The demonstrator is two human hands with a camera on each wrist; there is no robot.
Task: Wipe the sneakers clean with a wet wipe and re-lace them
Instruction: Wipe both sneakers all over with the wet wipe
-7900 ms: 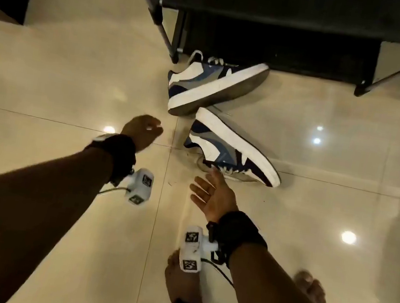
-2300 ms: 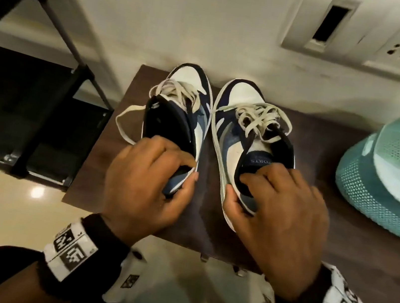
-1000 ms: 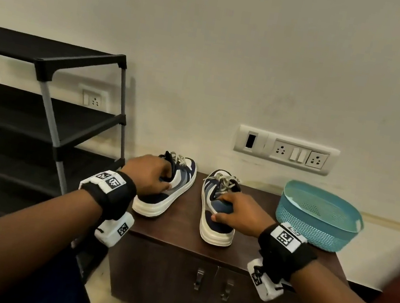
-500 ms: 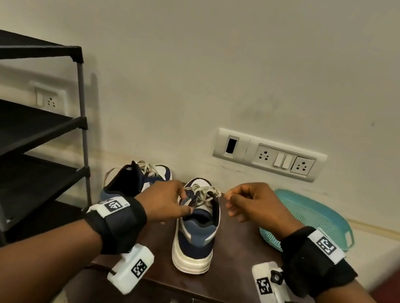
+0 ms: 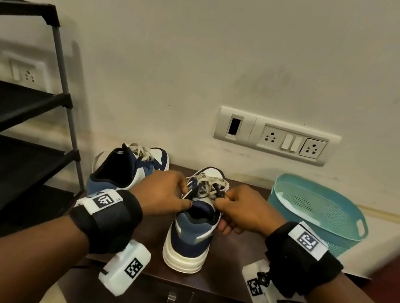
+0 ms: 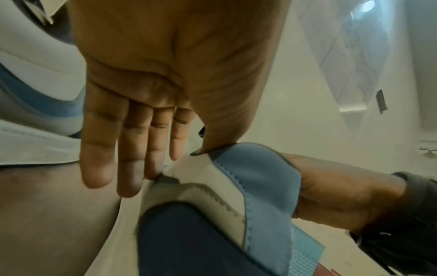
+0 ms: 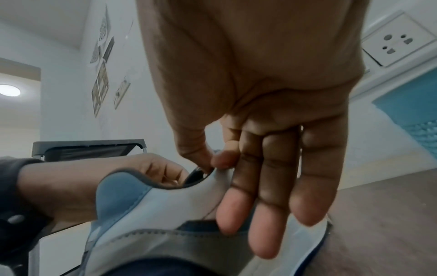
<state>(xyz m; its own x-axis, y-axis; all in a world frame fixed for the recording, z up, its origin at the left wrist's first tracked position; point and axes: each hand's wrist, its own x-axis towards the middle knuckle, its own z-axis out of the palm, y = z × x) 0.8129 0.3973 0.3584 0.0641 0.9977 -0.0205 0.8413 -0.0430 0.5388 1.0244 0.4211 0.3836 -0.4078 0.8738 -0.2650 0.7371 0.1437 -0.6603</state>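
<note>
dark cabinet top (image 5: 227, 268), two sneakers (image 5: 191, 231), teal basket (image 5: 320, 215)

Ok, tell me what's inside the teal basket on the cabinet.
Inside the teal basket, only a pale, whitish patch shows low against its perforated back wall. What it is cannot be told. The near rim hides the rest of the bottom, so any wipes there are unseen.
</note>
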